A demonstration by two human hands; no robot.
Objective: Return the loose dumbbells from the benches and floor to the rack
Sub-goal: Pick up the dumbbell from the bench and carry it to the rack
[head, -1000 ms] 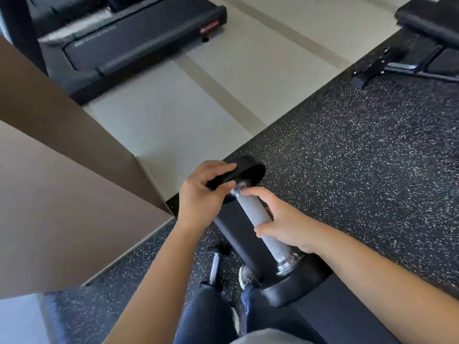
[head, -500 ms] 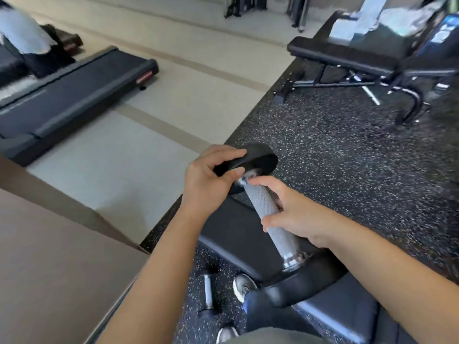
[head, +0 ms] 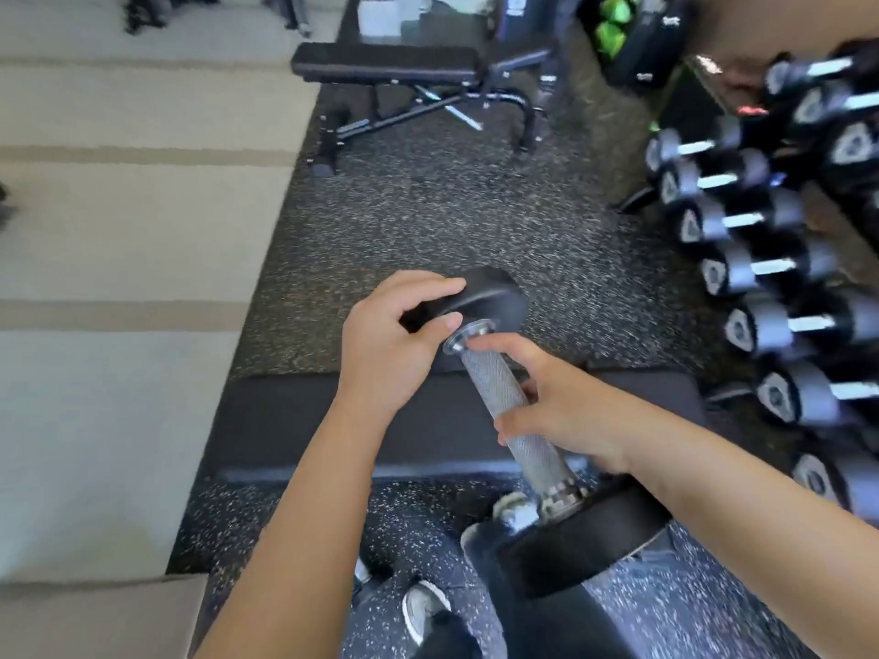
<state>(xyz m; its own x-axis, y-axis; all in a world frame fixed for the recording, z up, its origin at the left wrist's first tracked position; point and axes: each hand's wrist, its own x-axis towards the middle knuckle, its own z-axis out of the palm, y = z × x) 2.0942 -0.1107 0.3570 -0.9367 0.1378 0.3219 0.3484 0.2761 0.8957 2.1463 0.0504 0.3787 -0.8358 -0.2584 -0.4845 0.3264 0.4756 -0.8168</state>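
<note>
Directly below the hands, a padded bench (head: 304,420) runs left to right, between the person and the speckled rubber mat (head: 428,221). Second bench (head: 385,64) far across the mat. Rack (head: 780,259) at right, rows full of dumbbells. Held dumbbell (head: 504,411) tilted over the near bench: left hand (head: 385,354) grasping its far head, right hand (head: 566,411) wrapped around the handle.

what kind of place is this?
Almost certainly a gym's free-weight area: a rack of dumbbells on the right, an adjustable bench across speckled rubber flooring, and a large dumbbell held by the left hand and right hand.
</note>
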